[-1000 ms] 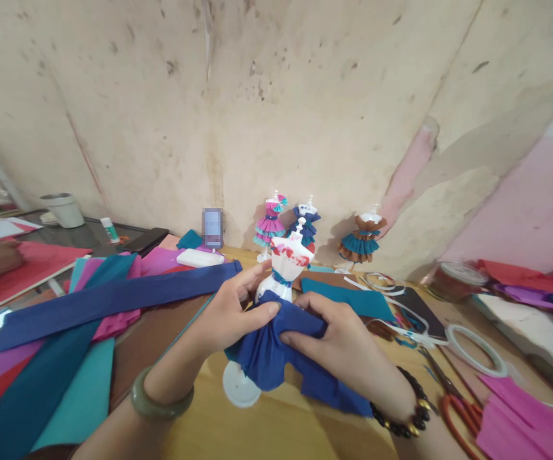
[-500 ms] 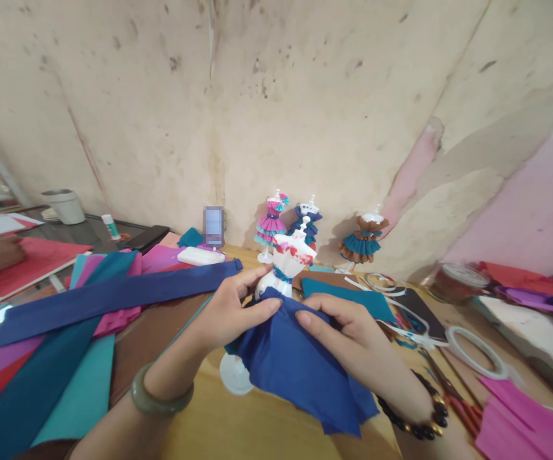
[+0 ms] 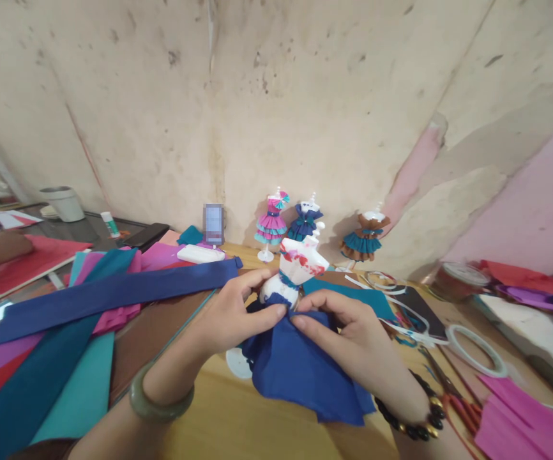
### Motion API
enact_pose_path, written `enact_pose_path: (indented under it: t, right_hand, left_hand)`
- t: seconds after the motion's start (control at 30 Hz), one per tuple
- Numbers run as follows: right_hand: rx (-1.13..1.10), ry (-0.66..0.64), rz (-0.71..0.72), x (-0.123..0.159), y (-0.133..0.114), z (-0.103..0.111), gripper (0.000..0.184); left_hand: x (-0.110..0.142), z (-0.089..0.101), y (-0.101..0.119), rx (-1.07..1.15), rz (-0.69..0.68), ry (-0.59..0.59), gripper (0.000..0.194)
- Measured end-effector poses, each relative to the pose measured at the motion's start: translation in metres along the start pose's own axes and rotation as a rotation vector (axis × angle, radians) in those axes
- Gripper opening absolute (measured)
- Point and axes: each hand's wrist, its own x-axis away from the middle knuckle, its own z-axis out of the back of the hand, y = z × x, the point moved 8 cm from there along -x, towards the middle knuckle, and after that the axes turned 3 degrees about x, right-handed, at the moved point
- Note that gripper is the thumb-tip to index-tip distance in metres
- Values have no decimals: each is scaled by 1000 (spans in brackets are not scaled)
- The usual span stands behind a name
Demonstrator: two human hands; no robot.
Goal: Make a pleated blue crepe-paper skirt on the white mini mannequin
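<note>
A small white dress form [image 3: 305,252], with red patches on its bust and a teal band at its waist, leans to the right between my hands. Blue crepe paper [image 3: 305,370] hangs from its hip like a skirt. My left hand [image 3: 238,313] curls round the form's left side, thumb pressing the gathered upper edge of the paper. With thumb and index finger, my right hand [image 3: 338,319] pinches that same edge just to the right. The fingertips of both hands nearly meet. Beneath the paper shows part of a round white base [image 3: 239,363].
Dressed miniature forms stand by the wall: pink [image 3: 271,220], dark blue [image 3: 305,220] and brown-teal [image 3: 365,236]. Coloured paper strips [image 3: 113,287] lie left. Scissors [image 3: 458,402], a tape roll [image 3: 477,351] and pink paper [image 3: 520,421] lie right. Another person's hand [image 3: 3,252] rests far left.
The dress form has tipped to the right and its base has shifted slightly. My right fingertips have drawn in closer to my left thumb along the paper's edge.
</note>
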Motion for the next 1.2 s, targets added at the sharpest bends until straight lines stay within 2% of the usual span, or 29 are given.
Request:
enact_pose_path:
  t: [0.1,0.23,0.43,0.67,0.83,0.97,1.07,1.2]
  right_hand:
    - [9,35,-31,0,5,2,9]
    - [11,54,-60,0,9,3,13]
    - [2,36,-81,-1,11,3,14]
    - [-16,34,-89,0,12,2,15]
    - [-27,-6,-115,0,14,3,18]
    - [-52,-91,-148,0,16,0,22]
    - [-67,-148,-170,1,16,-4,24]
    - [-48,-130,-162,1,15,-4,20]
  left_hand:
    - [1,0,0,-37,-5,6,30]
    - [1,1,1,-56,-1,38,42]
    - [1,1,5,-75,-18,51,32]
    - [1,2,2,-75,14,72,42]
    - [0,0,7,-14,-6,50,46]
    - [1,3,4,2,29,76,53]
    - [3,4,0,-34,40,87,51]
    - [3,2,-3,-46,39,64,46]
